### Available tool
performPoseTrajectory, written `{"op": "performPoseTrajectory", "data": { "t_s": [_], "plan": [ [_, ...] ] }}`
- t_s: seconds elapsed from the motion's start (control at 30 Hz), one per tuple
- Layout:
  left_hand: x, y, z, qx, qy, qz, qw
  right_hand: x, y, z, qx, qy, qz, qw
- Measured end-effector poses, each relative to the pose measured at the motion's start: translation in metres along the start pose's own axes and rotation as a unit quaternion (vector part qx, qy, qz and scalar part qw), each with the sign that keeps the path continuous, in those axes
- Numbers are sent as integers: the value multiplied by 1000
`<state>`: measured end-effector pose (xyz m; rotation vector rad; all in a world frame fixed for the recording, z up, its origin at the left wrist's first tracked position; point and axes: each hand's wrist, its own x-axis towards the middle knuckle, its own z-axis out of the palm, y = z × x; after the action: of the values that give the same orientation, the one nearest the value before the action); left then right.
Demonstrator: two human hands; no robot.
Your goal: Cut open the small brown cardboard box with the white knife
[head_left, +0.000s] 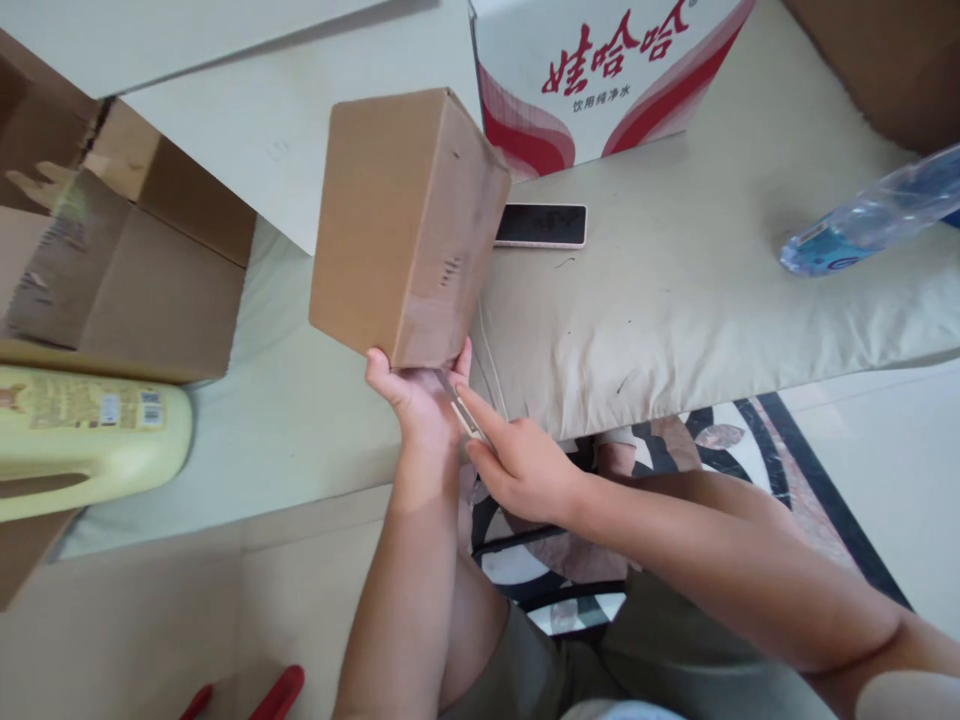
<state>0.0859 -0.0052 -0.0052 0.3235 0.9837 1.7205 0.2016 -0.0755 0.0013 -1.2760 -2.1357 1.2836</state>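
1. Red handles of some tool poke in at the bottom edge, left of centre, nearest the camera and well apart from both hands

2. At lower centre the left hand is cupped under the bottom corner of the cardboard box, fingers and thumb closed on that corner so the box stands tilted up off the surface, its taped side turned to the right

3. Just right of it, the right hand is closed round a small knife, forefinger laid along it, blade pointing up-left at the box's lower edge; the propped corner seems to give the blade clear access to the tape

4. At mid left lies a pale yellow jug on its side, with opened brown cartons behind it

5. Behind the box a phone lies flat on the cream cushion; a water bottle lies at far right

6. Farthest, at top centre, stands a red-and-white printed carton
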Motion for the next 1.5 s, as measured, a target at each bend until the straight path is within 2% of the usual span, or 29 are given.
{"op": "performPoseTrajectory", "data": {
  "t_s": [0.1, 0.27, 0.37, 0.43, 0.53, 0.6, 0.7, 0.87, 1.13, 1.27, 1.4, 1.5],
  "plan": [
    [8, 15, -7, -5, 12, -13, 1000, 2, 10, -15, -42, 21, 26, 999],
    [17, 35, -20, 58, 44, -56, 996, 14, 35, -41, -209, 83, 165, 960],
    [16, 40, -23, 106, 39, -44, 993, 18, 45, -49, -238, 115, 179, 948],
    [15, 42, -23, 120, 31, -47, 991, 20, 50, -51, -203, 169, 153, 952],
    [14, 45, -24, 135, 26, -62, 989, 22, 59, -52, -65, 248, 126, 958],
    [14, 47, -26, 147, 21, -64, 987, 25, 64, -54, 32, 279, 102, 954],
    [16, 49, -30, 155, 17, -51, 986, 30, 70, -56, 95, 305, 63, 945],
    [18, 50, -38, 178, 21, -12, 984, 33, 73, -58, 123, 305, 35, 944],
    [19, 69, -48, 145, 91, 49, 984, 31, 66, -56, 133, 259, 47, 956],
    [15, 77, -54, 127, 68, 41, 989, 30, 61, -56, 140, 254, 20, 957],
    [13, 73, -57, 150, 44, 23, 987, 32, 59, -57, 161, 262, 6, 951],
    [16, 69, -60, 169, 31, 5, 985, 32, 61, -57, 172, 239, -12, 955]
  ]
}}
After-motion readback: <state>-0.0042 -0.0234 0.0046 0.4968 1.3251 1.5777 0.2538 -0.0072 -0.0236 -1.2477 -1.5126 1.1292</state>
